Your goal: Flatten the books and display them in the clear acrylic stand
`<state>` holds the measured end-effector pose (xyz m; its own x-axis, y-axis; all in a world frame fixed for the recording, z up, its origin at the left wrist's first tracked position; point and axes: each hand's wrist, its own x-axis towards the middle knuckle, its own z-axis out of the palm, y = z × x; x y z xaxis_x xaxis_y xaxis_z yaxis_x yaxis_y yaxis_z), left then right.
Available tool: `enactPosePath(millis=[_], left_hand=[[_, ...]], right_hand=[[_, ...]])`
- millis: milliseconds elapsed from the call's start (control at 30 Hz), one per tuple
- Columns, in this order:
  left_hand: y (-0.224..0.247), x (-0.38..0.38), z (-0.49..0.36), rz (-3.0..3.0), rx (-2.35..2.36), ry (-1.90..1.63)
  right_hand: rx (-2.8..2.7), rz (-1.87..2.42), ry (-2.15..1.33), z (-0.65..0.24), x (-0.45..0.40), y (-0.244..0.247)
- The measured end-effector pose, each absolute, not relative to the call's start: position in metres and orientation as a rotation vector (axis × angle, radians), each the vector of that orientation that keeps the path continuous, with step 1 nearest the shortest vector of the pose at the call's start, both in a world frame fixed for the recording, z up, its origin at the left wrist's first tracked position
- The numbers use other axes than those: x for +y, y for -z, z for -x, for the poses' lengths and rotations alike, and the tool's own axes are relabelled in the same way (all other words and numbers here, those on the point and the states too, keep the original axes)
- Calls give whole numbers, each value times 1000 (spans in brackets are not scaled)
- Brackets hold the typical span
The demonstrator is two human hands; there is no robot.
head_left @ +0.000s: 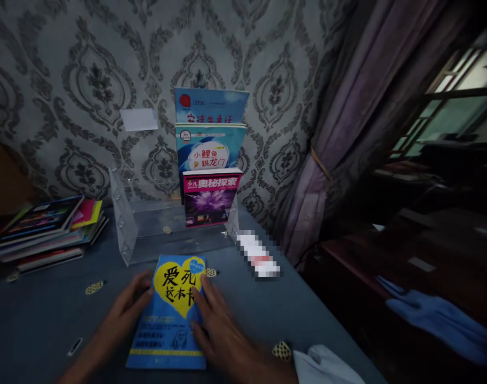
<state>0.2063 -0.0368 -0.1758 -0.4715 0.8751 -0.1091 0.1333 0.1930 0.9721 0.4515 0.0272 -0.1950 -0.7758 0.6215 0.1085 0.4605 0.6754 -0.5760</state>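
A blue book (159, 336) with a yellow heart on its cover lies in front of me on the table. My left hand (133, 296) is at the book's left edge, fingers slightly bent and apart; whether it touches the edge I cannot tell. On the right side of the cover rests my right hand (221, 320), open, with fingers spread and partly hiding the heart. Behind the book stands a clear tiered rack (147, 229). Its right side holds a pink and purple book (210, 200), a teal book (211, 146) and a light-blue book (213, 104), one behind another.
A stack of books and magazines (47, 226) lies on the left of the table. A pixelated pale item (259, 256) is right of the rack. Patterned wallpaper rises behind, with a tied curtain (339, 117) at right. Blue cloth (439, 320) lies in the dark area beyond the table edge.
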Motion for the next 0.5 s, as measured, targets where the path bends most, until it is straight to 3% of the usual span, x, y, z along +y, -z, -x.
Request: enactPosePath(millis=[200,333,500], left_hand=[[141,-25,-222,-382,1613,-1421],[136,-14,-251,-275,1390,-1307],[125,-6,-275,-204,1504,-1354]], right_hand=[[-2549,815,-916,-455,25,192],[-2505,798,-1033,-457,22,184],[-2419,796,-1087,-458,19,188]])
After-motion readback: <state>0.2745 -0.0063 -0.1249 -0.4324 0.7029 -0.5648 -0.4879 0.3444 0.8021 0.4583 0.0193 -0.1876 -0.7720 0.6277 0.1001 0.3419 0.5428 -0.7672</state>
